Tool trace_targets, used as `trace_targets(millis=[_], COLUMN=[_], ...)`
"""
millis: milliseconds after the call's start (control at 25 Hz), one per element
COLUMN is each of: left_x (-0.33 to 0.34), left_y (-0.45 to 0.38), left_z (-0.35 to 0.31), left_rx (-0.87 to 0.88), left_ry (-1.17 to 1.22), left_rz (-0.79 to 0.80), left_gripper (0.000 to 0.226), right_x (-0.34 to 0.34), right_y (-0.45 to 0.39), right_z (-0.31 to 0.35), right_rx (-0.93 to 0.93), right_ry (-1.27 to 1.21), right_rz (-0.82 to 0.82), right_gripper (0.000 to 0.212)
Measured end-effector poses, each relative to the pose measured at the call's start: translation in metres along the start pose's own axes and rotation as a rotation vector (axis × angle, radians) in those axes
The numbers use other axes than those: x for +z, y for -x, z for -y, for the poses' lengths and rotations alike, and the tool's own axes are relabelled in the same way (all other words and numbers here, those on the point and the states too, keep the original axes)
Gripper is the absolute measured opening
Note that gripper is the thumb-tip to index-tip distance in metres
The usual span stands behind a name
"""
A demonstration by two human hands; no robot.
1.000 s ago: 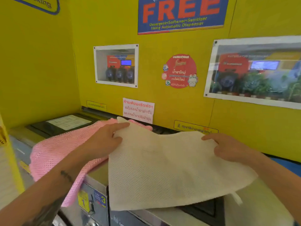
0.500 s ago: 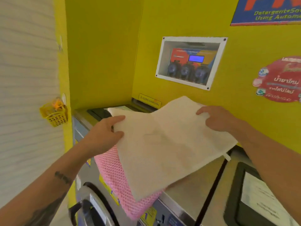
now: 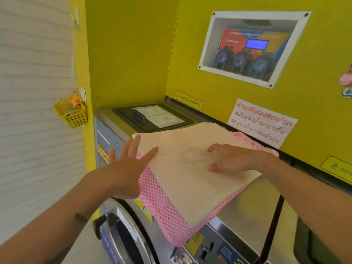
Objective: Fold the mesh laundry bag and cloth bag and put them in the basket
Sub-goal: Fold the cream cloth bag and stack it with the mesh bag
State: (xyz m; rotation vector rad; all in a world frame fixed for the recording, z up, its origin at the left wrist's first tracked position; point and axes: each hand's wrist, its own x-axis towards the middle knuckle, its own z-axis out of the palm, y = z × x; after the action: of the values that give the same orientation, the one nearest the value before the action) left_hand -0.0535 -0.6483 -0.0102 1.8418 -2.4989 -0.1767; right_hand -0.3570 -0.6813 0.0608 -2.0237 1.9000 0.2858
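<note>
A cream mesh laundry bag (image 3: 190,180) lies flat on top of a folded pink mesh bag (image 3: 162,212), both on the top of a washing machine (image 3: 247,210) and hanging a little over its front edge. My left hand (image 3: 125,168) is spread with straight fingers, its thumb touching the cream bag's left edge. On the middle of the cream bag rests my right hand (image 3: 228,159), fingers loosely bent and pressing down. Neither hand grips anything.
A small yellow basket (image 3: 72,113) with an orange item inside hangs on the wall at left. Yellow panels with a dispenser window (image 3: 251,48) and a warning sign (image 3: 261,124) rise behind. The machine's black lid (image 3: 150,117) sits beyond the bags, its round door (image 3: 122,237) below.
Both hands have lowered the cream bag onto the pink one and let go of its edges. My left hand opened; my right hand moved onto the bag's middle. The camera came closer.
</note>
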Motion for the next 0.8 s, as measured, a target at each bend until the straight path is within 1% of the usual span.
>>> trace_targets(millis=[40, 80, 160, 200, 240, 320, 400, 440, 520, 560, 600, 640, 720, 800], left_x=[0.010, 0.019, 0.037, 0.044, 0.047, 0.050, 0.049, 0.048, 0.044, 0.041, 0.037, 0.033, 0.030, 0.037], left_y=[-0.001, -0.003, -0.007, -0.007, -0.007, -0.007, -0.008, -0.006, -0.002, 0.002, 0.005, 0.011, 0.021, 0.036], left_z=[-0.003, -0.007, -0.010, -0.011, -0.011, -0.013, -0.021, -0.029, -0.044, -0.051, -0.057, -0.064, -0.068, -0.072], left_rx=[-0.006, -0.009, -0.003, 0.004, 0.014, 0.064, 0.105, 0.097, 0.052, 0.042, 0.048, 0.059, 0.019, -0.084], left_ry=[0.001, -0.008, -0.065, -0.111, -0.149, -0.170, -0.167, -0.154, -0.130, -0.135, -0.147, -0.161, -0.205, -0.266], left_rz=[0.013, -0.009, -0.172, -0.274, -0.358, -0.482, -0.556, -0.583, -0.644, -0.661, -0.638, -0.567, -0.389, -0.285], left_gripper=[0.127, 0.132, 0.134, 0.132, 0.127, 0.108, 0.088, 0.080, 0.068, 0.066, 0.068, 0.075, 0.096, 0.113], right_x=[0.001, 0.002, 0.005, 0.011, 0.020, 0.049, 0.068, 0.071, 0.068, 0.067, 0.070, 0.076, 0.096, 0.120], right_y=[0.005, 0.013, 0.035, 0.049, 0.061, 0.078, 0.086, 0.091, 0.103, 0.110, 0.115, 0.119, 0.118, 0.113], right_z=[-0.001, 0.003, 0.021, 0.037, 0.053, 0.080, 0.089, 0.086, 0.074, 0.067, 0.063, 0.059, 0.062, 0.066], right_rx=[-0.029, -0.086, -0.236, -0.301, -0.350, -0.399, -0.392, -0.380, -0.356, -0.343, -0.325, -0.300, -0.238, -0.195], right_ry=[-0.026, -0.049, -0.082, -0.084, -0.052, 0.093, 0.220, 0.236, 0.198, 0.179, 0.165, 0.164, 0.224, 0.341], right_rz=[-0.033, -0.084, -0.183, -0.167, -0.120, -0.039, -0.054, -0.077, -0.094, -0.096, -0.089, -0.090, -0.128, -0.254], right_gripper=[0.067, 0.063, 0.060, 0.064, 0.072, 0.087, 0.091, 0.093, 0.100, 0.103, 0.108, 0.114, 0.125, 0.127])
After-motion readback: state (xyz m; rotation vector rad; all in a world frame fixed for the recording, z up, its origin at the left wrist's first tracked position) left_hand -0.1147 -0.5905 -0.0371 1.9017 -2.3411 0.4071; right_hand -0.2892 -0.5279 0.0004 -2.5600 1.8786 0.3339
